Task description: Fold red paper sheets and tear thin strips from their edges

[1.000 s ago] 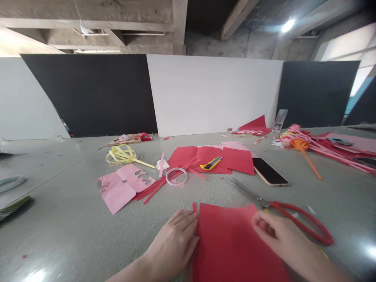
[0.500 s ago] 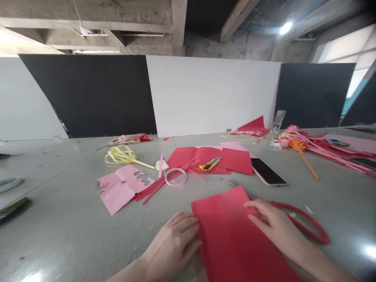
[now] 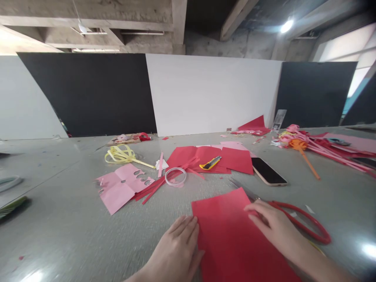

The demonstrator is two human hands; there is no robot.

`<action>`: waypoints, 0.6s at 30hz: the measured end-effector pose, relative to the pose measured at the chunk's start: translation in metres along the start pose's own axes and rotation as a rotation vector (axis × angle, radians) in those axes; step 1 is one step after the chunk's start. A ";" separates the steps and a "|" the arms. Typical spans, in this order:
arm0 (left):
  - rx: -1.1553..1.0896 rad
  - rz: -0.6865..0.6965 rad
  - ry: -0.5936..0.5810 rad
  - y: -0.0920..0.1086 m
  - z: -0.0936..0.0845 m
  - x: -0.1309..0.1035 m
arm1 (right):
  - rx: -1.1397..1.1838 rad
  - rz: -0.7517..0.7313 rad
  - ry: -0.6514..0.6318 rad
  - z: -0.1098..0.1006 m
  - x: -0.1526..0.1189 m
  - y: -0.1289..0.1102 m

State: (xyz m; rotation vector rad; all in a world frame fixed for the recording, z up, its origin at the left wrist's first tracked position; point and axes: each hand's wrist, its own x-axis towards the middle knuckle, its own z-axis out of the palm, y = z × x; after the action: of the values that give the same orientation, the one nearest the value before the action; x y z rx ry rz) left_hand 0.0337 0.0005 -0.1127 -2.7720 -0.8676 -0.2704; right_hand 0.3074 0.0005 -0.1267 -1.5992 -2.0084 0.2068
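Observation:
A large red paper sheet [image 3: 226, 235] lies on the grey table in front of me. My left hand [image 3: 179, 246] rests at its left edge, palm down, fingers extended and touching the paper's side. My right hand [image 3: 273, 225] is on the right edge, thumb and index finger pinching the paper's border. Scissors with red handles [image 3: 308, 221] lie partly beneath my right hand and wrist, their blades pointing to the upper left beyond the sheet.
Farther back are red sheets [image 3: 241, 159] with a yellow cutter [image 3: 210, 163], a phone [image 3: 268, 171], a tape ring [image 3: 175, 177], cut pink paper [image 3: 120, 188] and a yellow ribbon piece [image 3: 120, 154]. An orange flower [image 3: 298, 145] lies at right.
My left hand has shifted slightly down and right along the paper's edge. The fingers of my right hand have closed on the right border, and more of the scissors' blades shows.

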 end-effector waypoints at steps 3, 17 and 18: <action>0.007 0.000 0.056 0.001 0.002 0.001 | -0.020 -0.032 -0.002 -0.001 0.000 -0.003; 0.001 0.001 0.084 0.000 0.006 -0.002 | -0.299 -0.070 -0.003 -0.005 -0.008 -0.018; 0.003 0.000 0.077 0.000 0.005 -0.002 | -0.301 -0.063 -0.006 -0.005 -0.008 -0.018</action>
State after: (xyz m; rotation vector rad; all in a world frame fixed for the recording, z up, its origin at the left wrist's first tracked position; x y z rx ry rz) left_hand 0.0326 0.0006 -0.1182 -2.7393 -0.8482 -0.3734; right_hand 0.2958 -0.0134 -0.1169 -1.7094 -2.1710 -0.1212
